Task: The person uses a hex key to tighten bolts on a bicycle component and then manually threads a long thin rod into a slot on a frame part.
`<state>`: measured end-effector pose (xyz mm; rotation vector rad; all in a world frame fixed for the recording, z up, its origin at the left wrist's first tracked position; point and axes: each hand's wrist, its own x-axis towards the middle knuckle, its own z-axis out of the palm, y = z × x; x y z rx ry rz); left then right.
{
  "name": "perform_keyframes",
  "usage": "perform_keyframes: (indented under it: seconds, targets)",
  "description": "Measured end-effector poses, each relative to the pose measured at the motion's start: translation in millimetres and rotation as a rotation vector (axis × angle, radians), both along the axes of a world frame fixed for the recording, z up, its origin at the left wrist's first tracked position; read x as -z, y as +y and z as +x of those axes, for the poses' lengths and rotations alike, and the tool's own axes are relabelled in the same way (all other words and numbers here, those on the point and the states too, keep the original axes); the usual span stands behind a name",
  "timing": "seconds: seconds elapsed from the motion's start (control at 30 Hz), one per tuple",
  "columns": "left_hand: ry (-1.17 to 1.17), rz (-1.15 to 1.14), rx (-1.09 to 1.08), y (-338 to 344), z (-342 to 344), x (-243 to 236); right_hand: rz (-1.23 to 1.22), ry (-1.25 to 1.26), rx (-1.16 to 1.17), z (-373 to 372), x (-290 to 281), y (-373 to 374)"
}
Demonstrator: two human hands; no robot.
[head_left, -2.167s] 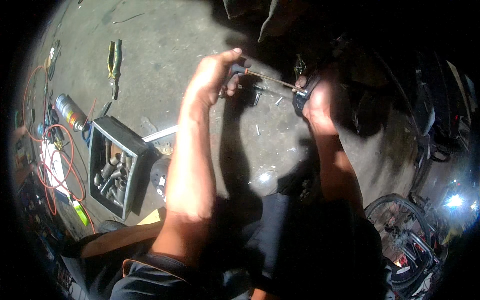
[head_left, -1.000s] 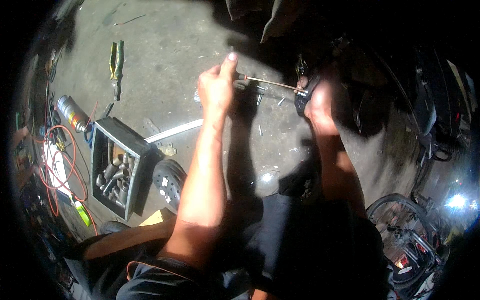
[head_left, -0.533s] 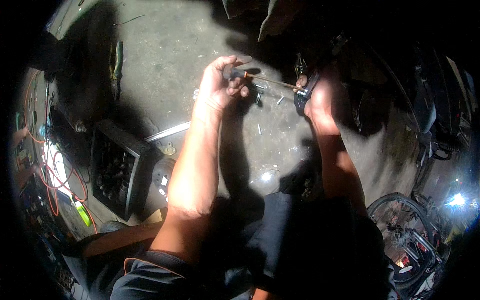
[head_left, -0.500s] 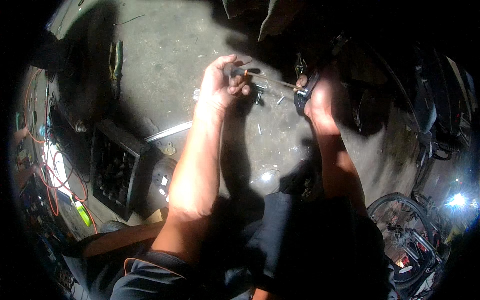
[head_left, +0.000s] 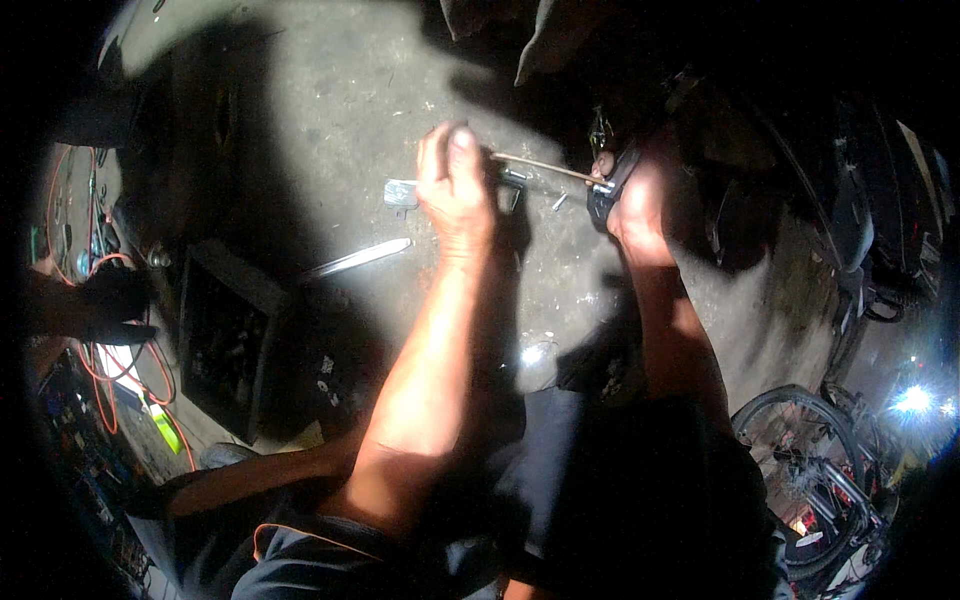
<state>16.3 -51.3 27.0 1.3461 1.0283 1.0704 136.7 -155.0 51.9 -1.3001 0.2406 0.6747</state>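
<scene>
My left hand (head_left: 455, 180) is closed, back side up, around the handle of a screwdriver (head_left: 540, 166); the fingers hide the handle. Its long thin shaft runs right to a small dark part (head_left: 601, 206) with a bright metal piece at the shaft's tip. My right hand (head_left: 645, 205) grips that dark part, fingers partly lost in shadow. On the concrete floor between my hands lie a short metal pin (head_left: 560, 201) and other small metal bits. A flat silver piece (head_left: 399, 193) rests just left of my left wrist.
A bright metal strip (head_left: 360, 257) lies left of my left forearm, beside a dark open box (head_left: 230, 340). Orange cable (head_left: 97, 385) loops at the far left, near a dark arm-like shape (head_left: 100, 300). At lower right are a bicycle wheel (head_left: 745, 420) and a glaring lamp (head_left: 914, 400).
My left hand has turned from palm up to back up and closed round the handle, its forearm shifting right. Shadow now covers the pliers at left. A dark shape has entered at far left.
</scene>
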Motion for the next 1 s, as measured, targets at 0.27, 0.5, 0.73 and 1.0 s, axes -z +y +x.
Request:
perform_keyframes:
  seconds: [0.27,0.5,0.73,1.0]
  targets:
    - [0.345,-0.117,0.222,59.8,10.3,-0.1,0.041,0.098,-0.045,6.6,36.6,-8.0]
    - [0.061,-0.325,0.244,26.5,-17.3,6.5,0.038,0.016,-0.002,4.4,-2.3,-2.6]
    - [0.143,-0.800,0.680,80.8,-12.2,-23.7,0.060,-0.024,0.038,-2.3,-11.1,4.1]
    - [-0.935,-1.027,0.652,37.4,-41.9,12.4,0.063,0.008,0.047,-2.0,-10.7,4.4]
